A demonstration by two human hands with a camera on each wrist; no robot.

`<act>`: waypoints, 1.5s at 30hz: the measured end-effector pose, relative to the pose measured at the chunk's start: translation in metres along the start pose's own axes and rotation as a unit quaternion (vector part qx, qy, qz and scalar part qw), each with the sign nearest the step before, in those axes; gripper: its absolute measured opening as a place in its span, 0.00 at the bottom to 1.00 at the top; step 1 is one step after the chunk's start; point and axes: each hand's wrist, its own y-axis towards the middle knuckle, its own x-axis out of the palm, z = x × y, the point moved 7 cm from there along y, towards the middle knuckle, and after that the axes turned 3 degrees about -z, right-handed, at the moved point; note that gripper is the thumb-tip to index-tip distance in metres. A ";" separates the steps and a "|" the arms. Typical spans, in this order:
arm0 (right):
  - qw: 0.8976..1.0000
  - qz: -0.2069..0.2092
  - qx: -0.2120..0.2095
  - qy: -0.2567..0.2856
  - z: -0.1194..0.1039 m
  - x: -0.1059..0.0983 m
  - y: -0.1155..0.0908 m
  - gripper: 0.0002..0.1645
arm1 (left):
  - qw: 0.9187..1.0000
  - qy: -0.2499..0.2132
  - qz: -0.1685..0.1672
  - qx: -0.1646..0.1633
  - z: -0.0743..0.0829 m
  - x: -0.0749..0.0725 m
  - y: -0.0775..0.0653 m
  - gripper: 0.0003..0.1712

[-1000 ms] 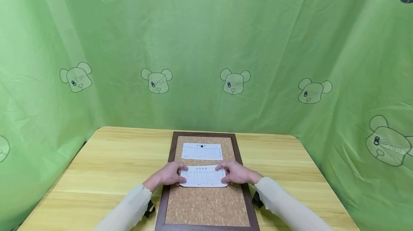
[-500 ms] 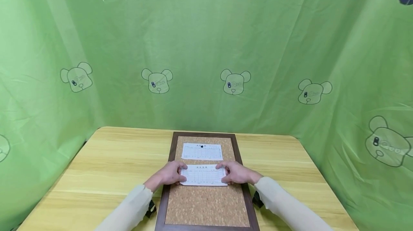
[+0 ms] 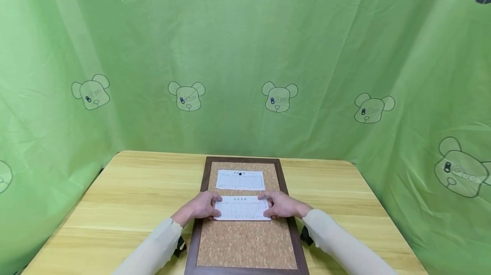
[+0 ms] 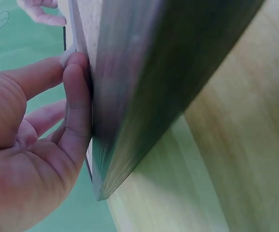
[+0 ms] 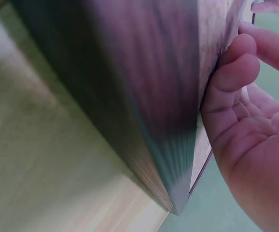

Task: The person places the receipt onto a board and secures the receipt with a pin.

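Note:
A white printed form sheet [image 3: 241, 209] lies across the middle of a cork board [image 3: 245, 245]. My left hand [image 3: 201, 206] pinches its left edge between thumb and fingers. At the right edge, my right hand [image 3: 283, 205] grips the sheet in the same way. Farther up the board is a second form sheet [image 3: 230, 182], with a black pushpin [image 3: 240, 174] near its top middle. Both wrist views show the curled fingers of the left hand [image 4: 43, 130] and the right hand [image 5: 250, 130] close against the board; there the sheet is mostly hidden.
A dark wooden frame [image 3: 193, 249] borders the board, which lies lengthwise on a light wood table [image 3: 126, 206]. Green curtains [image 3: 230, 53] with bear-head prints hang behind the table and on both sides.
The lower sheet has shifted very slightly toward the upper one and looks flatter along its bottom edge. Both hands keep their hold and have hardly moved.

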 end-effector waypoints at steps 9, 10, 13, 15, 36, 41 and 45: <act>1.000 -0.004 0.010 0.003 0.001 -0.002 0.000 0.29 | 1.000 -0.006 -0.015 -0.009 -0.001 0.001 0.003 0.27; 1.000 -0.004 0.011 0.004 0.001 -0.002 0.001 0.29 | 1.000 -0.009 -0.017 -0.012 -0.001 0.000 0.003 0.27; 1.000 -0.005 0.013 0.003 0.000 -0.003 0.001 0.29 | 1.000 -0.007 -0.020 -0.016 -0.001 0.000 0.004 0.27; 1.000 -0.006 0.015 -0.002 -0.001 -0.002 0.001 0.30 | 1.000 0.004 -0.022 -0.017 0.000 0.000 0.004 0.28; 1.000 -0.016 0.023 -0.011 0.005 -0.001 0.001 0.39 | 0.999 0.023 -0.007 -0.029 0.001 0.001 0.002 0.34; 1.000 -0.017 0.019 -0.003 0.006 -0.001 0.000 0.37 | 0.999 0.019 -0.002 -0.033 0.000 0.001 0.004 0.33; 1.000 -0.019 0.011 0.006 0.005 -0.001 -0.001 0.35 | 0.999 0.021 0.002 -0.029 -0.001 0.001 0.005 0.34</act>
